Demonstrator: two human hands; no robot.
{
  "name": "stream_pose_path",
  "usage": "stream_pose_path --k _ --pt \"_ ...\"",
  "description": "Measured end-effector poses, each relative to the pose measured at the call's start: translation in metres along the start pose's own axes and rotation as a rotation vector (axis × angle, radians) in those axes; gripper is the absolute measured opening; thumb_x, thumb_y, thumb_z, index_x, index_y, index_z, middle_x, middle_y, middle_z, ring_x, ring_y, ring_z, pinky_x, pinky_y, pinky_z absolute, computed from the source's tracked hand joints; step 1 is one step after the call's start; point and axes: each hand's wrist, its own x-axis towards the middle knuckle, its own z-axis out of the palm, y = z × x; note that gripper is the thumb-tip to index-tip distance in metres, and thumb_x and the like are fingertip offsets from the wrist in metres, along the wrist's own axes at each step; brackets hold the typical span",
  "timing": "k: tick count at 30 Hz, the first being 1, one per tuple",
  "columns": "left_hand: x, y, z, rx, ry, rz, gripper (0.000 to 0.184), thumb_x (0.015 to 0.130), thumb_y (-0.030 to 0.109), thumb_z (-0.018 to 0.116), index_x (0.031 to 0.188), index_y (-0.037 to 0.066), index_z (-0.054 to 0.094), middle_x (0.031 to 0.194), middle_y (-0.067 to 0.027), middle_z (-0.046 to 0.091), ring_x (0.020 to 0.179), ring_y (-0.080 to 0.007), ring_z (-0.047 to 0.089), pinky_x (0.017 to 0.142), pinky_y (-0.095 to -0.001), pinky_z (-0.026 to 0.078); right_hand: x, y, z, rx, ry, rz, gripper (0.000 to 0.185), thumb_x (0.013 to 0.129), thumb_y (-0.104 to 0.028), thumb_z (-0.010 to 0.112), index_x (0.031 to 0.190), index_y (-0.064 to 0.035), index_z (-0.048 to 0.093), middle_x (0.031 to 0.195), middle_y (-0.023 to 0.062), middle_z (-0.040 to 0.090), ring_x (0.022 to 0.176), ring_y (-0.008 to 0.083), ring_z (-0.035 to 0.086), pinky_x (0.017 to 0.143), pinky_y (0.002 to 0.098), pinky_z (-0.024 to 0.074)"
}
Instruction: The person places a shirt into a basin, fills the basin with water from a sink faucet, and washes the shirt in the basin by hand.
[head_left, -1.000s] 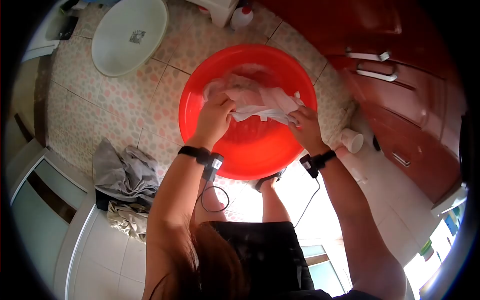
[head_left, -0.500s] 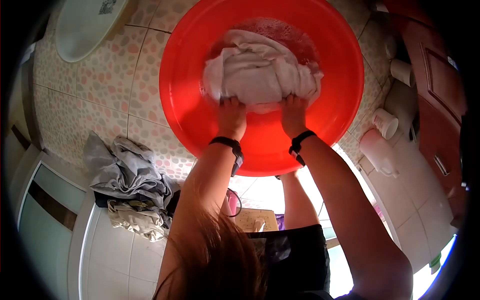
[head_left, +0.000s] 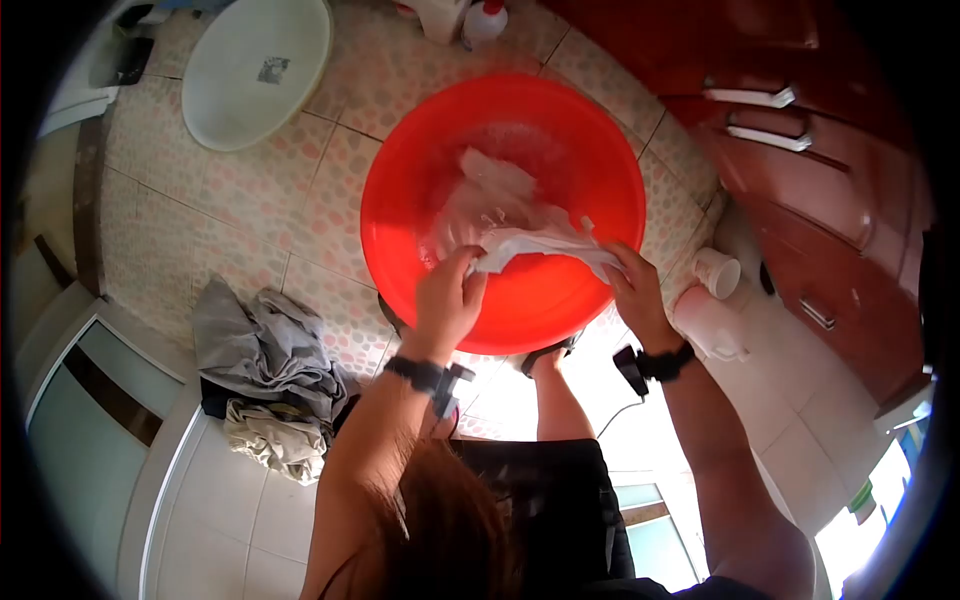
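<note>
A wet, pale cloth (head_left: 500, 205) lies partly in the water of the large red basin (head_left: 400, 290), its near edge lifted above the water. My left hand (head_left: 448, 300) pinches the left end of that edge between thumb and fingers. At the basin's right side, my right hand (head_left: 638, 290) grips the other end. The raised edge is stretched between both hands. The cloth's far part is bunched up and slightly blurred.
A pale round basin (head_left: 255, 75) stands at the upper left. Grey and beige clothes (head_left: 265, 350) lie heaped on the floor at left. Red cabinets (head_left: 800, 170) line the right, with a white cup (head_left: 716, 272) and a pinkish jug (head_left: 708, 318) nearby. A bottle (head_left: 484, 25) stands beyond the basin.
Since half a second ago, when both hands were down at the bunched cloth in the water, they have come up and apart, raising its near edge. The head view has also shifted.
</note>
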Motion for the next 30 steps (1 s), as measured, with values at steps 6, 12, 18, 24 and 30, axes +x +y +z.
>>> stream_pose_path --k 6,12,18,24,30 --pt "-0.019 0.111 -0.045 -0.17 0.148 0.192 0.018 0.073 0.002 0.054 0.09 0.002 0.058 0.07 -0.0108 0.055 0.059 -0.0232 0.054 0.053 -0.0288 0.043 -0.05 -0.121 -0.055 -0.089 0.16 -0.123 0.024 0.078 0.008 0.045 0.099 0.0051 0.054 0.087 0.0119 0.057 0.083 0.0178 0.055 0.074 0.025 0.0425" --pt "-0.028 0.14 -0.026 -0.242 0.144 0.174 0.021 0.069 0.004 0.062 0.09 0.005 0.059 0.072 -0.0084 0.054 0.063 -0.0257 0.055 0.056 -0.0328 0.044 -0.06 -0.14 -0.045 0.388 0.188 0.051 0.029 0.089 -0.016 0.045 0.107 0.007 0.049 0.091 0.0077 0.056 0.088 0.0131 0.051 0.079 0.025 0.0399" --pt "-0.026 0.109 0.034 -0.124 -0.06 0.21 0.036 0.073 0.004 0.061 0.107 0.001 0.05 0.096 -0.0126 0.055 0.078 -0.0276 0.056 0.067 -0.0337 0.047 -0.014 -0.072 0.033 0.428 0.131 0.36 0.026 0.09 -0.021 0.05 0.105 0.0002 0.049 0.088 0.0055 0.055 0.084 0.0114 0.05 0.075 0.0236 0.0409" --pt "-0.021 0.017 0.053 -1.238 -0.012 -1.174 0.053 0.087 0.047 0.047 0.123 0.009 0.039 0.11 -0.0067 0.053 0.096 -0.0224 0.054 0.081 -0.034 0.046 -0.005 -0.064 0.07 0.479 -0.029 0.324 0.027 0.092 -0.02 0.045 0.107 0.0011 0.051 0.092 0.0054 0.057 0.085 0.01 0.051 0.077 0.024 0.0415" --pt "0.012 -0.04 0.044 -2.04 -0.153 -0.786 0.061 0.085 0.051 0.046 0.132 0.013 0.032 0.121 -0.0069 0.047 0.111 -0.0238 0.047 0.094 -0.043 0.038 -0.04 -0.075 0.031 0.891 -0.138 0.492 0.031 0.095 -0.028 0.041 0.108 -0.0015 0.051 0.101 0.0058 0.055 0.092 0.012 0.052 0.083 0.0258 0.0412"
